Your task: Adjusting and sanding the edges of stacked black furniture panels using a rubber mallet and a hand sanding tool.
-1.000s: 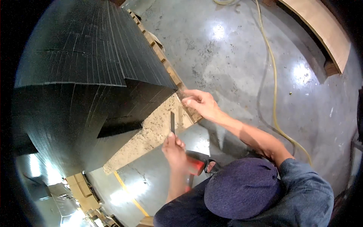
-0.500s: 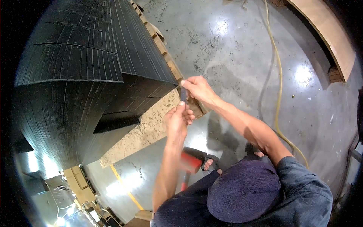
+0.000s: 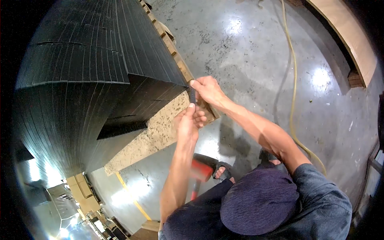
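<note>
Between my hands is a short, narrow dark strip (image 3: 193, 96), close to the near right corner of a tall stack of black sheets (image 3: 92, 60). My right hand (image 3: 207, 90) pinches its upper end between thumb and fingers. Just below, my left hand (image 3: 190, 121) grips the lower end with the thumb pressed on it, the other fingers loosely curled. The stack rests on a speckled chipboard sheet (image 3: 140, 140) over a wooden pallet (image 3: 175, 50). Partly behind my left forearm is a blurred red-and-black mallet (image 3: 201, 171); what supports it is hidden.
A yellow hose (image 3: 295, 92) runs along the grey floor (image 3: 248, 60) to my right. Farther right, a pale wooden board (image 3: 348, 36) lies raised on supports. Cardboard boxes (image 3: 83, 192) stand at the lower left, near a yellow floor line (image 3: 134, 196).
Both hands have shifted very slightly up with the strip still between them. My grip looks the same, and the stack appears almost unchanged.
</note>
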### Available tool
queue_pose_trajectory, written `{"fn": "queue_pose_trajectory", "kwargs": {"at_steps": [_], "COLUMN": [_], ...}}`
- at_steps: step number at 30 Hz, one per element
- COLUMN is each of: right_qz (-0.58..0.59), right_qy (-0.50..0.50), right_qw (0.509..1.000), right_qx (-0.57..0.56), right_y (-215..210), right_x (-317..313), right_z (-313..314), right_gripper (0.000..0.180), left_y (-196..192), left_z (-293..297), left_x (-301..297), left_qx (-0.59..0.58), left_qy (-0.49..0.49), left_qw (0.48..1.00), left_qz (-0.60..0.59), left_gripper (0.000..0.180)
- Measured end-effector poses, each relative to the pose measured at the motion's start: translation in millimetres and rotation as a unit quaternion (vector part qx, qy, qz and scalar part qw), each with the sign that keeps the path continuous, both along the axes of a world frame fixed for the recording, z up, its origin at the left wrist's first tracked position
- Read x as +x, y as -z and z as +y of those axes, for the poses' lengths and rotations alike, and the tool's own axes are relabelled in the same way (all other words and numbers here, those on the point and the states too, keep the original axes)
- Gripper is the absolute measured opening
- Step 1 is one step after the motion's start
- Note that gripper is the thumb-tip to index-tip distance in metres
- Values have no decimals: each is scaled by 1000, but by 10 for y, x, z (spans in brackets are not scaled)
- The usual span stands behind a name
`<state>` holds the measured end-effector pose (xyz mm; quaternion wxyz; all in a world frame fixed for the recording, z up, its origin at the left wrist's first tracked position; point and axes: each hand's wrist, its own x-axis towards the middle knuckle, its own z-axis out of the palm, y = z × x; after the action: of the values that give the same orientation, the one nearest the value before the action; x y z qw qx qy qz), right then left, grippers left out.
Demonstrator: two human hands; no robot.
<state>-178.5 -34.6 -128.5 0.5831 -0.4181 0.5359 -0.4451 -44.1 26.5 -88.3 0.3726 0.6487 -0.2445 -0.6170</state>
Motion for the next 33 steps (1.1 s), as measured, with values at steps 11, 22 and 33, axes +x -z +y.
{"fn": "queue_pose_trajectory", "kwargs": {"at_steps": [11, 22, 33], "right_qz": [16, -6, 34], "right_qy": [-9, 27, 41], "right_qw": [1000, 996, 999], "right_qx": [-11, -87, -14], "right_y": [14, 42, 39], "right_x": [50, 110, 145], "right_z": [11, 52, 6], "right_gripper": [40, 37, 42], "left_y": [15, 152, 67], "left_z": [57, 187, 74], "left_x": [-2, -83, -35], "left_qx": [-27, -152, -49], "left_qy": [-1, -59, -49], "left_qw": [1000, 986, 998], "left_qz": [-2, -18, 6], "left_gripper": [23, 23, 23]}}
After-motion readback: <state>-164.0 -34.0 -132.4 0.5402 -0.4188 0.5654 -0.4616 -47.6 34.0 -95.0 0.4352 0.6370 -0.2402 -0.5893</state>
